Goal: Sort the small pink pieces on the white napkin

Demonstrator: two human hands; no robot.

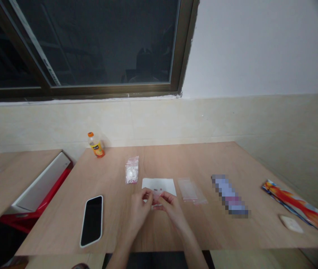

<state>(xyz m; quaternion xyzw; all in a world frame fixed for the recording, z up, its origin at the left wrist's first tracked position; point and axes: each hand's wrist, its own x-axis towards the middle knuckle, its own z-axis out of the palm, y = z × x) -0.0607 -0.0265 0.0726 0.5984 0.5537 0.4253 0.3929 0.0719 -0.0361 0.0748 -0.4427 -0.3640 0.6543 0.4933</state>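
Note:
Near the front middle of the table, my left hand and my right hand are close together, fingertips pinched on a small clear plastic bag. Its contents, if any, are too small to make out. Under and beyond the fingers lies a white sheet of paper, with a few tiny dark bits on it. To the right of it are flat clear plastic bags with pinkish edges. Left of the paper, an overlapping row of small clear bags with red edges appears to hold something pale.
A phone lies at the left front, and an orange-capped bottle stands at the back left. To the right are a pixelated item, a colourful packet and a small pale object. The wall bounds the wooden table.

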